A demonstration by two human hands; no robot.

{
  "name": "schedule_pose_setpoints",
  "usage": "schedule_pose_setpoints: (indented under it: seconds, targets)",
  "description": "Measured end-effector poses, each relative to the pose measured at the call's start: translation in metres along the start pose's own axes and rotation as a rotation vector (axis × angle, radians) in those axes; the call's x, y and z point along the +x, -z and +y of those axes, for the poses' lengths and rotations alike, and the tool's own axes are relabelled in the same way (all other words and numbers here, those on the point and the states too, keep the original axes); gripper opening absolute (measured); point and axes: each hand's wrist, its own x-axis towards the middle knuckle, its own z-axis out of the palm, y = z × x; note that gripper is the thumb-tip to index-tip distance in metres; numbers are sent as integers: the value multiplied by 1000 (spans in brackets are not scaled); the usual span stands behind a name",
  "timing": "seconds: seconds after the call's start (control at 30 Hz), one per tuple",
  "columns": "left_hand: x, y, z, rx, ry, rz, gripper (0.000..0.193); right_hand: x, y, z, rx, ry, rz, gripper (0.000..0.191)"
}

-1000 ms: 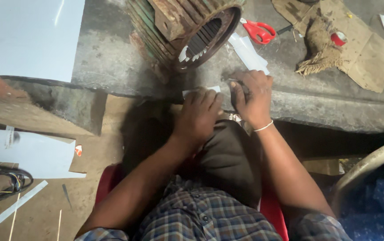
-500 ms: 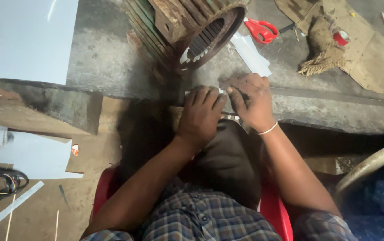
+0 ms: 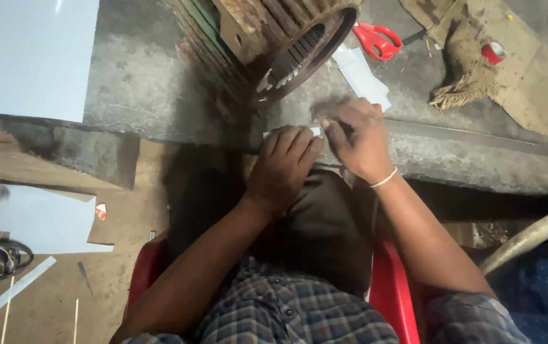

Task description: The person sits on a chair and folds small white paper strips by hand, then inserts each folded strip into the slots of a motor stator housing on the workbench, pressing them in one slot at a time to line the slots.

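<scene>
On the ledge, both hands pinch a white strip lying crosswise.

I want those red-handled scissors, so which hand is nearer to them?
Right. The right hand lies just below the red-handled scissors; the left hand sits farther down and left.

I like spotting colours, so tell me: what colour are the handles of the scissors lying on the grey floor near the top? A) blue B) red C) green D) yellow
B: the scissors have bright red handles and lie on the grey floor, beyond the person's right hand and left hand, next to the folded white paper.
</scene>
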Motion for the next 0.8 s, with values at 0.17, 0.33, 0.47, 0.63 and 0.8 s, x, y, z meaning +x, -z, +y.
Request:
schedule_pose_setpoints:
  seconds: [0.17, 0.33, 0.47, 0.63, 0.8]
  targets:
    - [-5, -2, 1, 25, 16, -26, 36, -4, 7, -7, 50, 53, -56, 27]
    - [-5, -3, -4, 68, -39, -21, 37, -7, 13, -5, 75, 89, -110, 28]
    - [-4, 5, 4, 79, -20, 27, 38, -15, 21, -9, 79, 105, -124, 31]
    - [-13, 30, 11, 156, -68, 56, 33, -19, 23, -18, 86, 74, -70, 35]
    - [-39, 60, 27, -230, 74, 116, 21, -53, 15, -47, 376, -48, 162, 11]
